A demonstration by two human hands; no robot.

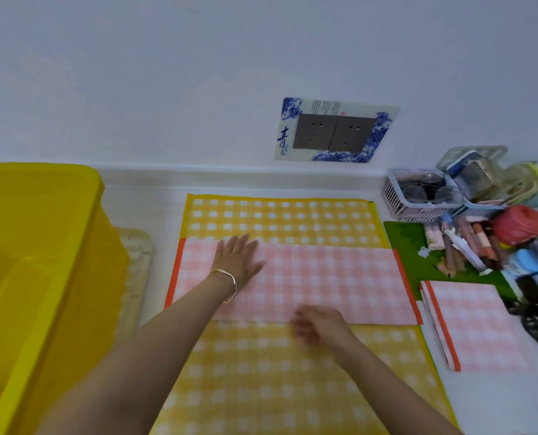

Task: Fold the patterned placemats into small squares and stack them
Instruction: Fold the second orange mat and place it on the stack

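The right hand [319, 326] is smeared by motion blur, so I cannot tell whether its fingers pinch the cloth or only rest on it. The clutter at the far right, a pink basket [418, 196], a heap of pens [468, 246] and a red ball of twine [520, 224], is blurred too, and part of it runs off the frame. The yellow bin [42, 262] on the left is cut off at the left and bottom edges.

A pink checked placemat [324, 281] with orange side edges lies folded into a long band across the middle of a larger yellow checked placemat [261, 387], which is spread flat on the white desk [496, 403]. The yellow one shows both above and below the pink band, and its near end leaves the frame. To the right, on the desk and partly over a green mat [418, 262], sits a folded pink square [478, 324] with an orange edge along its left side.

The left hand [238, 259], wearing a gold bracelet [228, 285], lies flat with fingers spread, pressing the left part of the pink band near its far edge. The right hand sits at the band's near edge, about midway along, where pink meets yellow. The two hands are apart.
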